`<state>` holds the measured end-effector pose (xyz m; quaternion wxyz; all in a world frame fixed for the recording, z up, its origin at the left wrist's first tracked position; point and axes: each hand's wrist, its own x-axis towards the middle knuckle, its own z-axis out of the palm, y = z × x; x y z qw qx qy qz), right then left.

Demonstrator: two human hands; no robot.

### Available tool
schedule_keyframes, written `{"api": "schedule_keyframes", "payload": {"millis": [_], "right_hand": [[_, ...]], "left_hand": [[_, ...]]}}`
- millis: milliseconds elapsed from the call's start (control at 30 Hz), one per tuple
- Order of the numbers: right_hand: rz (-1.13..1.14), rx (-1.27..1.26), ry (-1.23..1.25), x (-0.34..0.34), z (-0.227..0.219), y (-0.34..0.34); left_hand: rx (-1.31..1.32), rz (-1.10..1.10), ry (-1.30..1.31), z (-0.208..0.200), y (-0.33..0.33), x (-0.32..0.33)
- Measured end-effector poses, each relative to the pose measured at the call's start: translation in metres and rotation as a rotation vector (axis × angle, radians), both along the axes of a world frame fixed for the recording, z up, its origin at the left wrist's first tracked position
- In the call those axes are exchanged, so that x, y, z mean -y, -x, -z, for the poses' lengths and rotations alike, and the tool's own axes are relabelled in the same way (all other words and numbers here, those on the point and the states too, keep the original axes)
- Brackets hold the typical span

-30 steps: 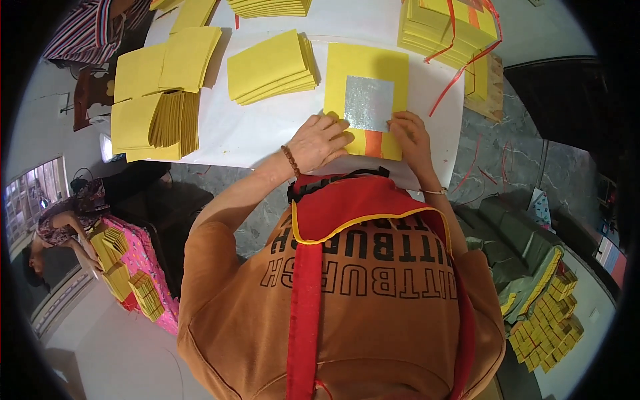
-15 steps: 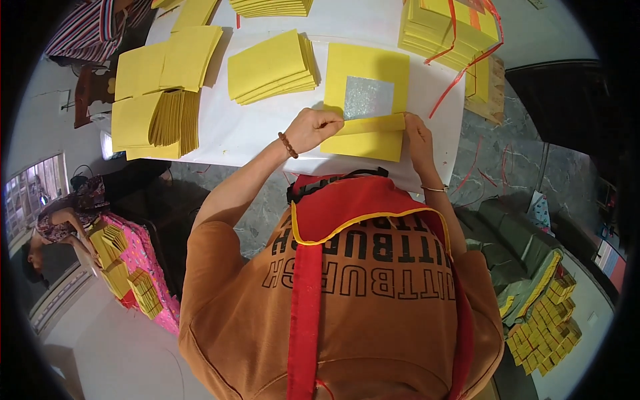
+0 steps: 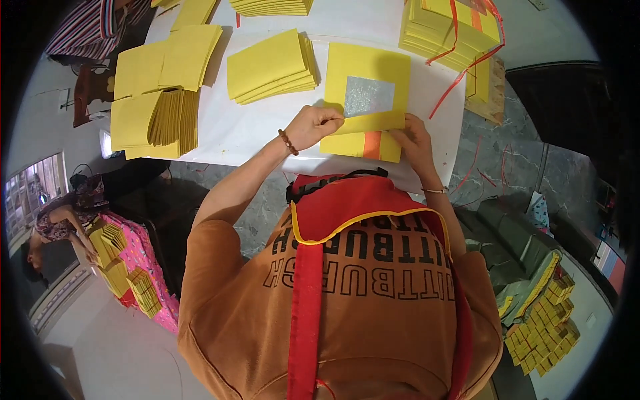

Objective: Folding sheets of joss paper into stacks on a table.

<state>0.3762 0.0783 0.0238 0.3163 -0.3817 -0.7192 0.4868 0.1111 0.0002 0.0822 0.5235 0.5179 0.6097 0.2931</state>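
Observation:
A yellow paper sheet [image 3: 333, 73] with a silvery rectangle [image 3: 369, 97] on its upper part lies on the white table [image 3: 267, 137] before me. Its near portion is lifted into a folded strip [image 3: 373, 123] running across it. My left hand [image 3: 315, 128] pinches the strip's left end. At the strip's right end, my right hand [image 3: 416, 141] has its fingers on the edge, with the thumb reaching in below it. Just under the strip, an orange patch [image 3: 372, 145] shows on the yellow paper.
A stack of yellow paper [image 3: 270, 67] lies left of the sheet, with larger piles [image 3: 143, 123] farther left. Yellow bundles [image 3: 447, 33] with red ties [image 3: 460, 79] stand at the far right. Another person [image 3: 70, 220] handles yellow paper at the left; tied bundles [image 3: 543, 333] sit lower right.
My right hand has shifted slightly down and inward, its fingers loosening from a closed grip. An orange patch now shows below the strip. My left hand has barely moved.

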Motion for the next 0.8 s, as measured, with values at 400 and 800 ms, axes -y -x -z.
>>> {"api": "schedule_keyframes", "payload": {"millis": [400,800], "right_hand": [[0.05,-0.102,0.027,0.003,-0.039,-0.008],[0.136,0.056,0.262,0.018,-0.035,0.006]], "left_hand": [[-0.541,0.223,-0.678,-0.014,0.013,0.011],[-0.334,-0.069,-0.172,0.003,-0.016,0.032]]}}
